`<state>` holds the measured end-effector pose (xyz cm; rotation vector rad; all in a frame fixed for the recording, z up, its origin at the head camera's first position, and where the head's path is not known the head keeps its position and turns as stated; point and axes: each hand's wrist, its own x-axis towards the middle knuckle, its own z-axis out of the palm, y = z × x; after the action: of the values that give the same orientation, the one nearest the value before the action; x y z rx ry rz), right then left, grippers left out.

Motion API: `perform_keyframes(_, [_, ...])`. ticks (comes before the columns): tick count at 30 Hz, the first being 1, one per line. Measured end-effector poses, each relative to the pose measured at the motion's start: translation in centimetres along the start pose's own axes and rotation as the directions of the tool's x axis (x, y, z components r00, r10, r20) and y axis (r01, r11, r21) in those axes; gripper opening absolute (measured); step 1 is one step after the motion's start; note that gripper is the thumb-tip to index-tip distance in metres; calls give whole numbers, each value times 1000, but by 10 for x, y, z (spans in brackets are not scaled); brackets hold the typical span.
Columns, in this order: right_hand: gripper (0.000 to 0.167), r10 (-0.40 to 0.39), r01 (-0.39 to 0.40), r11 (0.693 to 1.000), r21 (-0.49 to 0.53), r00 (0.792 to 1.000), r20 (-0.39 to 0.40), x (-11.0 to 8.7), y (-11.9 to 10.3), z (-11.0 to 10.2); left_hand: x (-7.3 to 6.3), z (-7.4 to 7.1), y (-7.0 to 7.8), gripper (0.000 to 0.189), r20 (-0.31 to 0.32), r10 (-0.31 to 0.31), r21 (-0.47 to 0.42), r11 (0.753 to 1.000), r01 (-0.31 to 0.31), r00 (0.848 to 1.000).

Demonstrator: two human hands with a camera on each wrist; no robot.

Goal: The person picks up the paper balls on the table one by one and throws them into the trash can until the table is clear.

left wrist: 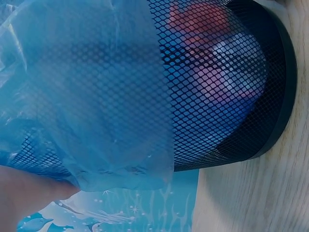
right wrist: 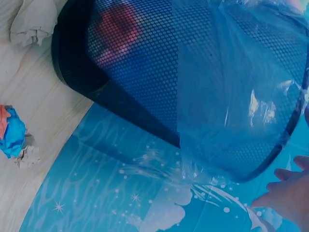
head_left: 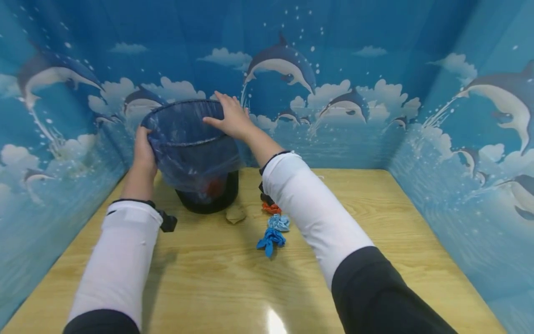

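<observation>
A black mesh waste bin (head_left: 227, 190) stands toward the back left, lined with a translucent blue bag (head_left: 196, 160) folded down over its rim. Crumpled red and pale pieces (left wrist: 207, 58) show through the mesh. My left hand (head_left: 143, 150) is at the bin's left side, its thumb by the rim against the bag; its other fingers are hidden. Over on the right, my right hand (head_left: 231, 116) is beside the rim with fingers spread; the right wrist view shows these fingers (right wrist: 285, 191) just off the bag, holding nothing.
A beige crumpled piece (head_left: 235, 214) lies by the bin's base. Light blue (head_left: 278, 222), dark blue (head_left: 271, 241) and orange (head_left: 272, 208) crumpled pieces lie under my right forearm. A dolphin-print curtain (head_left: 333, 41) borders the wooden table (head_left: 217, 287) at back and sides.
</observation>
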<state>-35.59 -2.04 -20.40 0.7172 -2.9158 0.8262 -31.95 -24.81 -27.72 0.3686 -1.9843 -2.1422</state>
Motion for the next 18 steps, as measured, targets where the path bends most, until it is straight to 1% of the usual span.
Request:
perform_keyframes(7, [84, -4, 4, 1000, 30, 1000, -2, -2, 8, -6, -2, -1, -1, 65, 17, -3, -7, 1000, 3, 1000])
perform_keyframes(14, [84, -4, 5, 996, 89, 1000, -17, -8, 12, -15, -2, -2, 0, 68, 7, -1, 5, 1000, 1, 1000])
perform_keyframes(18, [85, 4, -3, 996, 84, 1000, -8, -11, 18, -20, -2, -1, 0, 67, 12, -2, 5, 1000, 2, 1000])
